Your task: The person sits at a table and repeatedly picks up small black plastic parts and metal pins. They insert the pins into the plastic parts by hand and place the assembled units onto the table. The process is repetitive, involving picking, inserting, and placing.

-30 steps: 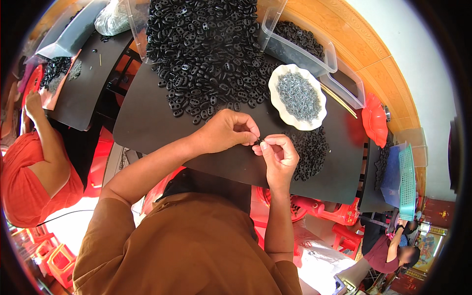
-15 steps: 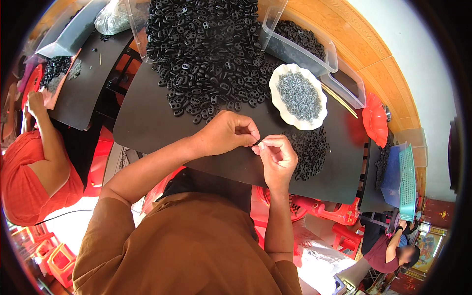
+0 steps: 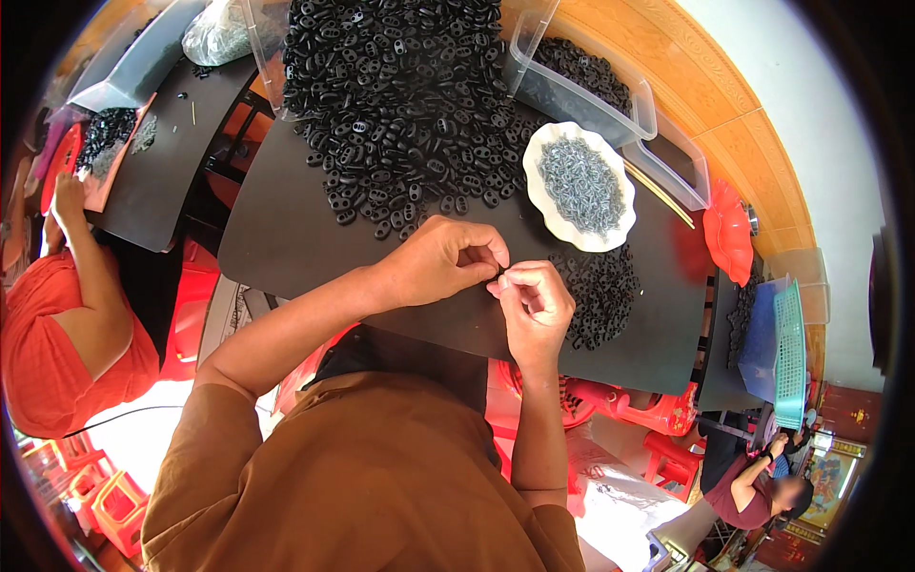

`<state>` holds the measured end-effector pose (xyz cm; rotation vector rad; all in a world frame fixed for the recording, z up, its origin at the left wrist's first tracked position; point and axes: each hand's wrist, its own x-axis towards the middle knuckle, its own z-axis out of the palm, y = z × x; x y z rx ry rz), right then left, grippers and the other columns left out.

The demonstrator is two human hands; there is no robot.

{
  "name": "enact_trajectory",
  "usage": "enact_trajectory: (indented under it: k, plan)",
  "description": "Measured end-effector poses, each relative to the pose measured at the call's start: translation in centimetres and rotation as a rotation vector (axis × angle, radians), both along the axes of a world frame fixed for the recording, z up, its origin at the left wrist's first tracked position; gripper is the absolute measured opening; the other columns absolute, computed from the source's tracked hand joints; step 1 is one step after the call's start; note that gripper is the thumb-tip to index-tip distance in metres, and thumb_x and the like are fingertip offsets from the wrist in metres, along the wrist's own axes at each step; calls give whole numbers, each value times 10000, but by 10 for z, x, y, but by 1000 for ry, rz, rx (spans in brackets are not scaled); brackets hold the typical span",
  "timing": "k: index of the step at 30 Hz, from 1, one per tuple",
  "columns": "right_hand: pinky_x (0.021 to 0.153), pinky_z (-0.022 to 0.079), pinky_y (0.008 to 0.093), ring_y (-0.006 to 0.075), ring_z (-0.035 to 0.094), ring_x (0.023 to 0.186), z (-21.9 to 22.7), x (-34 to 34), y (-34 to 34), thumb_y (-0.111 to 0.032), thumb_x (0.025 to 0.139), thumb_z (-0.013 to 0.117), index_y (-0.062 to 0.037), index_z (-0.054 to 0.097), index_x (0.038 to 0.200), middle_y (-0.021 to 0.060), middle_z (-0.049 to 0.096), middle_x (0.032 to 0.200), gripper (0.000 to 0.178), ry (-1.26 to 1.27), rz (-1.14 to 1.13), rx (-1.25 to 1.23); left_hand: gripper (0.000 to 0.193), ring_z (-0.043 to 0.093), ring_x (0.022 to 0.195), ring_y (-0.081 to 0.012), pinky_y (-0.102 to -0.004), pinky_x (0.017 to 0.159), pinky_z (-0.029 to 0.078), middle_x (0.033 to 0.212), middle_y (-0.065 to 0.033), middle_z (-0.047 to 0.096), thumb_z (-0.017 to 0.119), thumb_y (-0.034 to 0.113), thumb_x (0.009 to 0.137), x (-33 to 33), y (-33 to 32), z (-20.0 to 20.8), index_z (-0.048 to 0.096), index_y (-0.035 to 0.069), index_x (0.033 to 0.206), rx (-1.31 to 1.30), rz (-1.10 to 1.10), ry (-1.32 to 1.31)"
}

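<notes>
My left hand (image 3: 440, 259) and right hand (image 3: 536, 303) meet fingertip to fingertip, pinching a small black piece (image 3: 498, 275) over the black board (image 3: 286, 238). Beyond them lies a heap of black oval beads (image 3: 400, 105). Right of that heap sits a white scalloped dish (image 3: 579, 187) of small grey metal parts.

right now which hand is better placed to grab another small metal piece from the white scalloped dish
Right. The right hand sits nearer the white scalloped dish of small grey metal pieces; the left hand is farther off. Both pinch a small black plastic piece.
</notes>
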<state>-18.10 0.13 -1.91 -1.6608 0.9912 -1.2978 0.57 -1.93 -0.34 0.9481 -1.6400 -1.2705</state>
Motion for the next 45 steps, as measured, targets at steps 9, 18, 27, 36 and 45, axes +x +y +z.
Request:
enact_trajectory:
  k: [9,18,27,36,45]
  plan:
    - [644,594,258,176,711,758,1,1,-2,166,857,628,34,605,893,102,631,910,139,80,12,-48,158,718,845,-123,-274,734,583,869,-74,734,641,-69,884,1,-3,-4,692,-7,1020,-19,-73,-40]
    - [701,585,273,162,695,782,5,-8,0,25,952,634,24,611,1005,80,645,920,58,-221,26,249,194,707,901,-142,-278,856,569,991,-92,734,624,10,968,-2,-3,-5,652,-31,1156,239,-82,262]
    - [712,575,271,151,689,782,5,-10,0,15,955,638,31,634,1036,73,656,941,82,-241,25,253,193,688,900,-125,-273,798,551,946,-94,738,641,108,992,-3,-3,-6,665,-36,1119,325,-100,241]
    - [738,583,277,173,701,822,6,-15,10,31,958,618,49,633,1030,81,613,1001,76,-124,48,235,100,678,783,-262,-373,710,546,859,-97,703,717,94,869,21,42,11,712,27,944,-229,39,-284]
    - [681,540,285,136,677,779,7,-7,8,44,892,671,11,656,926,59,682,869,49,123,-1,104,131,629,836,-314,-407,731,528,869,-106,651,762,101,816,41,23,7,712,39,920,-497,334,-545]
